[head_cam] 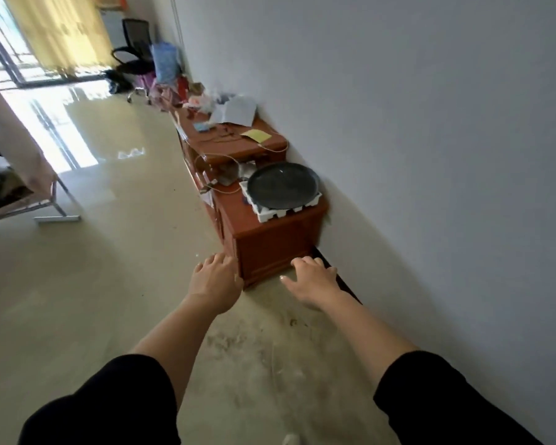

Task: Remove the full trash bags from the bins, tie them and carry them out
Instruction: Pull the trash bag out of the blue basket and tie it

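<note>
Arms stretched forward over pale floor (109,252). Both left hand (214,277) and right hand (312,279) palm down, fingers loosely curled, holding nothing, in front of near end of wooden cabinet (270,248) along wall. Black round pan (283,186) in white foam tray (270,215) on cabinet top; papers (235,110) farther along. Trash bag, bin: cannot tell where; only blue bag (162,61) on pile by office chair (134,43), far end.
</note>
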A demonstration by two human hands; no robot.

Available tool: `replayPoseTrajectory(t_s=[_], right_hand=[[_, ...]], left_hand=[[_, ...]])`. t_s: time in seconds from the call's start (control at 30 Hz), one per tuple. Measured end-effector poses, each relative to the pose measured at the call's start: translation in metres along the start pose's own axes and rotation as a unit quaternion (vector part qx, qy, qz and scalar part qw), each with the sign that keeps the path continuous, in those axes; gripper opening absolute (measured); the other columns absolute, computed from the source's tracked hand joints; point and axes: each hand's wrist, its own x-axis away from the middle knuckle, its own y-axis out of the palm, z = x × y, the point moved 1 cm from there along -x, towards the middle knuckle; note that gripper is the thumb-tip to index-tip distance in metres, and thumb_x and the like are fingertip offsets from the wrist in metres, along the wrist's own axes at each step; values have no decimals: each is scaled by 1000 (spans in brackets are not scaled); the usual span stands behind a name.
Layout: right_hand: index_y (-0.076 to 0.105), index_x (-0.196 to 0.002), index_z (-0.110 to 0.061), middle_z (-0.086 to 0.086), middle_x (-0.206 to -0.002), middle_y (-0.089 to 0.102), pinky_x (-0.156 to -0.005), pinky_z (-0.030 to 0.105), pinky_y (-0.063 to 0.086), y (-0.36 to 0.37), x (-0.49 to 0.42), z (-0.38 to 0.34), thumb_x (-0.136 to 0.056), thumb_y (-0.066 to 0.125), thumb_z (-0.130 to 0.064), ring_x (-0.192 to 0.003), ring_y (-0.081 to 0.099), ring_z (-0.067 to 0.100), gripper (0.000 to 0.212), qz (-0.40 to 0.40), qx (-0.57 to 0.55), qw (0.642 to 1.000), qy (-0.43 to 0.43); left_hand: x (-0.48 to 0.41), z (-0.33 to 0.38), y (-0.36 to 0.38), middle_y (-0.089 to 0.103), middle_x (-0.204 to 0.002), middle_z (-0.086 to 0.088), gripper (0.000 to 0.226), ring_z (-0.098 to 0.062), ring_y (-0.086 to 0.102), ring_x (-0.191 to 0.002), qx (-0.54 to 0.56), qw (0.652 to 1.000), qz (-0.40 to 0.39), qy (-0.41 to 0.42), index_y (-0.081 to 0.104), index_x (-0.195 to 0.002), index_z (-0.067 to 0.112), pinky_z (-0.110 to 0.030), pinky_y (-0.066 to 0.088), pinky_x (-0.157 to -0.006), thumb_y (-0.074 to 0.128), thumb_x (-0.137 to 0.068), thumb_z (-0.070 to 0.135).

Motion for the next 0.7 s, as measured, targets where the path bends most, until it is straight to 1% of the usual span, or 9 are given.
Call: replayPoseTrajectory(t_s=[0.13, 0.37, 0.53, 0.6, 0.7], right_hand=[[42, -139, -15, 6, -141, 45, -103, 52, 29, -10, -94, -83, -95, 41, -50, -132, 35, 27, 56, -2, 42, 996, -77], [34, -143, -13, 9, -146, 39, -108, 55, 25, -22, -255, -185, -94, 43, -49, -136, 31, 29, 61, -26, 85, 982, -166], [37, -142, -12, 10, -147, 40, -108, 57, 25, -60, -387, -274, -92, 48, -48, -137, 32, 30, 62, 4, 96, 973, -208], [37, -141, -12, 10, -144, 43, -106, 57, 27, -68, -423, -303, -91, 50, -48, -135, 34, 30, 63, 10, 106, 969, -224], [35, -141, -12, 10, -143, 44, -106, 56, 29, -75, -473, -342, -91, 52, -47, -135, 34, 30, 64, 4, 121, 962, -244]], left_hand=[[-64, -77, -14, 34, -150, -9, 49, -26, 26, -141, 10, 999, 14, -50, 39, -142, 17, -41, 23, -114, 43, -96, 32], [-194, -188, -50, 34, -151, -9, 50, -26, 28, -140, 5, 993, 39, -115, 38, -142, 17, -39, 26, -112, 43, -95, 33], [-297, -268, -101, 45, -140, -5, 47, -25, 38, -130, 13, 983, 75, -166, 43, -137, 18, -37, 37, -100, 44, -92, 32], [-327, -295, -117, 47, -137, -5, 47, -25, 40, -128, 7, 979, 78, -186, 44, -135, 18, -37, 39, -96, 45, -91, 32], [-371, -335, -136, 48, -136, -5, 47, -25, 42, -126, -7, 975, 74, -209, 45, -134, 18, -37, 39, -96, 47, -89, 33]])
